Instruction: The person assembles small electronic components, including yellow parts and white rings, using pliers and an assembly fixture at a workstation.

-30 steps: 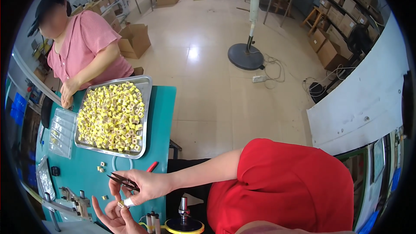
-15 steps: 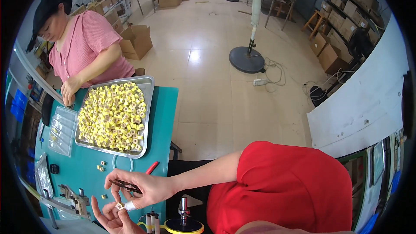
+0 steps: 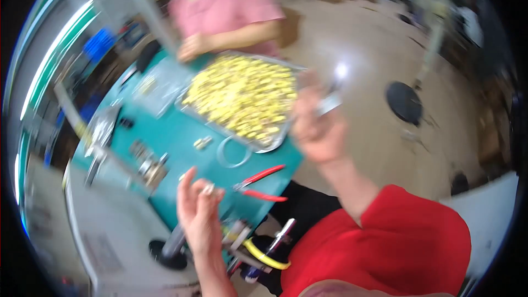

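Observation:
My left hand (image 3: 199, 217) is raised over the near edge of the green table, its fingertips pinching a small pale block-like part (image 3: 209, 188). My right hand (image 3: 322, 132) is lifted beside the tray's right side, smeared by motion. A white wrap (image 3: 330, 103) shows on one of its fingers; whether it holds anything is unclear. Red-handled pliers (image 3: 264, 183) lie on the table between the hands, handles spread. Beyond them stands a metal tray (image 3: 219, 130) heaped with small yellow blocks (image 3: 242, 96). A pale ring (image 3: 234, 162) and a few loose blocks (image 3: 202, 143) lie before it.
A metal fixture (image 3: 148, 166) stands on the table's left, near a clear plastic tray (image 3: 159, 91). A person in pink (image 3: 228, 3) sits across, hands at the table. Posts and a yellow-rimmed disc (image 3: 268, 255) are close to my body. A fan base (image 3: 404, 103) stands on the floor.
My view has swung left. My hands have parted: the right has moved up and away to the tray's side, the left keeps the small part. The dark tool in my right fingers no longer shows.

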Action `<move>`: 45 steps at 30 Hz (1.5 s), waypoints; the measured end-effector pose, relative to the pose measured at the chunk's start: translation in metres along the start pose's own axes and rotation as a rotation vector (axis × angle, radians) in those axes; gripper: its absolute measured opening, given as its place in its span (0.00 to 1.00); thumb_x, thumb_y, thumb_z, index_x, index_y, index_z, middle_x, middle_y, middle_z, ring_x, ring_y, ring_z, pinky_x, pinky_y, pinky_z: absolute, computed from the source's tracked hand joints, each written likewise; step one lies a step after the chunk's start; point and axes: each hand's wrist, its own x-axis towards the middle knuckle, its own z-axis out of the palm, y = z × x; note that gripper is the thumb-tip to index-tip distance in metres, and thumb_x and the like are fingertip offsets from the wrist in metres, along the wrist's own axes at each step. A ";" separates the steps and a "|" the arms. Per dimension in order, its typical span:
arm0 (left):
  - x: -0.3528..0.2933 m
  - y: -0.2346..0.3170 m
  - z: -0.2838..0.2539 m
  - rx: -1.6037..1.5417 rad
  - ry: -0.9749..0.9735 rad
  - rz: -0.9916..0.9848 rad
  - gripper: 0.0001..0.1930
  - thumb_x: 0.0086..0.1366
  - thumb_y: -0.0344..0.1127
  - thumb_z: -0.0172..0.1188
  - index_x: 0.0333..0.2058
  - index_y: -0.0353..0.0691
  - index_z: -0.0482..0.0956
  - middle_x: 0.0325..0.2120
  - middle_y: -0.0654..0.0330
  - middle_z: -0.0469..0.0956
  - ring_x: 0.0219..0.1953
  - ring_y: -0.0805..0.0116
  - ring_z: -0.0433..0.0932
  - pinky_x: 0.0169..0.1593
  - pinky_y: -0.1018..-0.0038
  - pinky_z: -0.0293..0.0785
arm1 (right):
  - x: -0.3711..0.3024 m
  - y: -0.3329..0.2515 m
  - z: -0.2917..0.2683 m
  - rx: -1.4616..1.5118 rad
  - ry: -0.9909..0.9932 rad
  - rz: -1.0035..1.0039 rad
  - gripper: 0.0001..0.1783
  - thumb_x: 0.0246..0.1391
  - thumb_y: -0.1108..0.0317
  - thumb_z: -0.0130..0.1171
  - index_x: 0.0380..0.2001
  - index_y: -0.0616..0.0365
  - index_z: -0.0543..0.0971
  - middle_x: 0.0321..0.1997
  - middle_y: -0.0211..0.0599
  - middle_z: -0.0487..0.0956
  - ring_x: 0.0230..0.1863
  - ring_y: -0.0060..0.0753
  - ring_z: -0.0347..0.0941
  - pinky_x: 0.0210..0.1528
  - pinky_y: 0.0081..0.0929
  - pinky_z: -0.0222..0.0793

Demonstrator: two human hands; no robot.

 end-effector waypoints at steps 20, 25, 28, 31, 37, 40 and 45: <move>0.010 -0.007 0.004 -0.520 -0.192 -0.183 0.19 0.70 0.44 0.60 0.55 0.44 0.72 0.42 0.65 0.76 0.29 0.78 0.69 0.35 0.80 0.67 | 0.005 -0.008 0.032 0.366 -0.610 0.321 0.07 0.56 0.66 0.56 0.26 0.50 0.81 0.21 0.32 0.79 0.17 0.17 0.62 0.18 0.15 0.48; -0.001 -0.001 -0.012 -0.506 -0.080 -0.141 0.19 0.70 0.44 0.60 0.54 0.43 0.72 0.41 0.64 0.76 0.32 0.77 0.72 0.37 0.80 0.70 | -0.011 0.007 0.026 -0.361 -0.804 0.089 0.08 0.57 0.67 0.55 0.24 0.51 0.77 0.17 0.30 0.76 0.16 0.19 0.61 0.20 0.20 0.52; 0.007 -0.007 0.009 -0.369 -0.336 -0.150 0.23 0.69 0.37 0.63 0.58 0.38 0.70 0.40 0.62 0.76 0.35 0.72 0.76 0.43 0.75 0.74 | -0.013 0.024 0.019 -1.086 -0.498 0.088 0.04 0.54 0.70 0.59 0.27 0.54 0.75 0.22 0.28 0.75 0.18 0.20 0.64 0.22 0.22 0.60; 0.002 0.004 0.016 -0.199 -0.317 -0.063 0.28 0.69 0.34 0.61 0.64 0.37 0.62 0.42 0.59 0.76 0.40 0.68 0.79 0.47 0.70 0.76 | 0.002 0.034 0.035 -0.692 -0.111 0.548 0.11 0.47 0.74 0.65 0.36 0.58 0.79 0.29 0.32 0.80 0.20 0.16 0.68 0.23 0.17 0.62; 0.000 0.002 0.009 -0.233 -0.222 -0.090 0.27 0.72 0.41 0.58 0.63 0.36 0.63 0.43 0.61 0.77 0.42 0.74 0.77 0.47 0.77 0.77 | 0.000 0.064 0.049 -1.231 -0.413 0.388 0.19 0.51 0.78 0.63 0.48 0.59 0.80 0.33 0.29 0.81 0.35 0.15 0.75 0.34 0.15 0.68; 0.002 -0.002 0.013 -0.198 -0.207 -0.088 0.26 0.73 0.41 0.57 0.63 0.36 0.63 0.41 0.63 0.76 0.38 0.77 0.76 0.44 0.78 0.76 | 0.003 0.066 0.047 -1.328 -0.483 0.216 0.17 0.50 0.80 0.63 0.45 0.60 0.82 0.33 0.30 0.82 0.35 0.19 0.76 0.36 0.18 0.70; 0.002 0.005 0.012 -0.087 -0.229 -0.041 0.25 0.72 0.35 0.58 0.63 0.35 0.61 0.34 0.63 0.76 0.33 0.73 0.76 0.41 0.76 0.73 | 0.024 0.057 0.049 -1.608 -0.887 -0.066 0.19 0.43 0.79 0.67 0.42 0.57 0.84 0.38 0.36 0.82 0.41 0.37 0.79 0.43 0.30 0.74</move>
